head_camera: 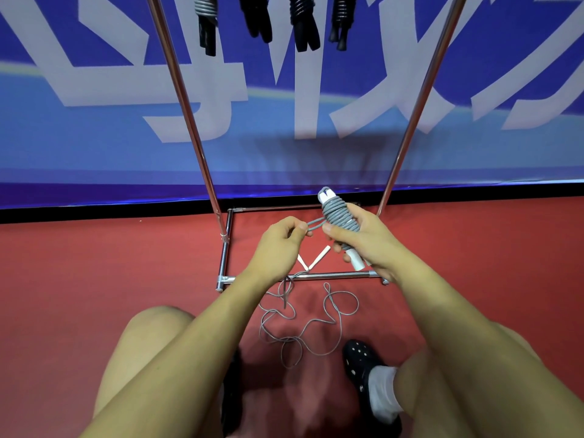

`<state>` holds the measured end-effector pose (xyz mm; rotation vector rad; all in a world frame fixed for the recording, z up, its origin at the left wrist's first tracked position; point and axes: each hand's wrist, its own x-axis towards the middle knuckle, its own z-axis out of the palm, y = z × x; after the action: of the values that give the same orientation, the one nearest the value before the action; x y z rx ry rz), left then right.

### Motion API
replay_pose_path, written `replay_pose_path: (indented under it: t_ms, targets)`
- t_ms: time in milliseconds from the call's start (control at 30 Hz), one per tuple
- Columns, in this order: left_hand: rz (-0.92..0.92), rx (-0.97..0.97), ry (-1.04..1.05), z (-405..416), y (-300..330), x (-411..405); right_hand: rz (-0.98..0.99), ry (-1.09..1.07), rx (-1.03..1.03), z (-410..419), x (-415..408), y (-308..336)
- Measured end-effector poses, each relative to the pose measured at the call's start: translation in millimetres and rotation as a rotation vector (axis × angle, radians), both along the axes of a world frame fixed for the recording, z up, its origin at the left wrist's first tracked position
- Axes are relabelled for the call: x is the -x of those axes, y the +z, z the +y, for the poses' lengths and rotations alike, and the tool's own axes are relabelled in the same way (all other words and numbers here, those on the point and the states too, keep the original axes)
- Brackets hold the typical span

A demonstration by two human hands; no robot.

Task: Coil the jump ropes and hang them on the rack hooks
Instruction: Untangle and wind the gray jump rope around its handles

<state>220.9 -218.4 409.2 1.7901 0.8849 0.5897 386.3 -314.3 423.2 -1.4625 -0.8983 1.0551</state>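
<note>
We see the right hand (357, 241) with its grip wrapped tight around a coiled grey jump rope (339, 216): rope wound around its white handles, thumb across the lower coils, 1 handle end poking out above the coil and 1 below the palm. The left hand (281, 237) has a narrow pinch grip, thumb and forefinger closed on the free grey strand just beside the coil. Both hands sit above the rack base (300, 275). A 2nd grey rope (303, 324) lies loose and tangled on the red floor (110, 263), its 2 white handles (311, 260) inside the base frame, forming a V. 4 coiled ropes (271, 17) already hang at the top between the rack's 2 chrome uprights (186, 99).
</note>
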Motion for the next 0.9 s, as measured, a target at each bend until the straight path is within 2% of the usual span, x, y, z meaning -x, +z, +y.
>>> replay_pose_path:
  t_ms: [100, 167, 467, 600, 700, 900]
  targets:
    - [0.018, -0.007, 0.029, 0.6, -0.5, -0.8, 0.186, -0.008, 0.057, 3.9, 2.0, -0.8]
    - [0.007, -0.003, 0.032, 1.2, -1.3, 0.1, 0.212, -0.026, 0.1, 5.2, 2.6, -1.2]
    - [0.037, -0.019, -0.024, 5.1, -3.1, 1.6, 0.144, -0.083, 0.117, 9.9, 11.8, -10.0]
    - [0.079, 0.03, -0.011, -0.6, 1.3, 2.5, -0.01, -0.075, 0.143, 13.1, 13.4, -16.4]
    - [0.178, 0.092, -0.008, -9.9, 11.3, 3.7, -0.157, -0.019, 0.152, 14.4, 17.8, -23.5]
    - [0.18, 0.222, 0.075, -3.9, 5.0, 4.6, -0.086, -0.03, 0.163, 18.4, 24.9, -30.1]
